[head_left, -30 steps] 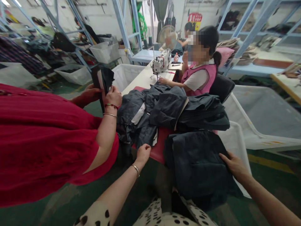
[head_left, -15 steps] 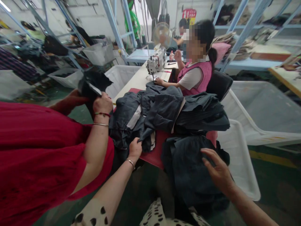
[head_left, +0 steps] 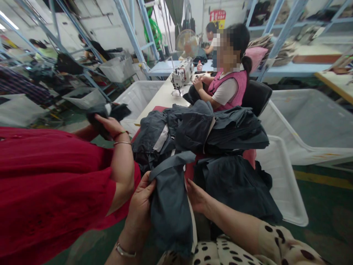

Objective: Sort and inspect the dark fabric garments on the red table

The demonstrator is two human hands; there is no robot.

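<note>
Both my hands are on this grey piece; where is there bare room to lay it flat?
Bare white tabletop lies between the sewing machine and the heaped dark garment pile. The white bin beside the lower dark stack shows open rim. Crowded: red surface, both piles.

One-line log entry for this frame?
left hand: grips grey cloth piece | right hand: grips same piece | behind: garment pile | beside: person in red

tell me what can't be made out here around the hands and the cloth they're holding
Head view:
- Left hand: fingertips hidden behind the dark grey cloth piece.
- Right hand: fingers hidden by the same cloth.
- Cloth's lower end: lost against the spotted sleeve.
- Red table: mostly covered by the garment pile.
</note>
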